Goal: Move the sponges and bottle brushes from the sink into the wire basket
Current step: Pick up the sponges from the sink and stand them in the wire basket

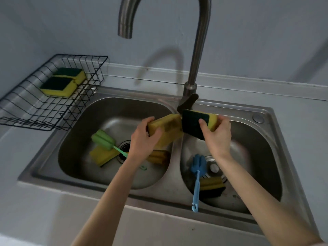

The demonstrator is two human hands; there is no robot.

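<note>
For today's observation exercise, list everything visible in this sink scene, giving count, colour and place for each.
Wire basket: one, black, on the counter left of the sink.
Sponges in basket: two, yellow with green tops, side by side.
Sink: one, steel, two basins.
Tap: one, steel, behind the divider.
Green bottle brush: one, left basin, across a sponge.
Blue bottle brush: one, right basin, handle over the front rim.
Loose sponges: yellow, two in the left basin, one in the right.
Left hand: holds a yellow sponge.
Right hand: holds a green-faced sponge.
</note>
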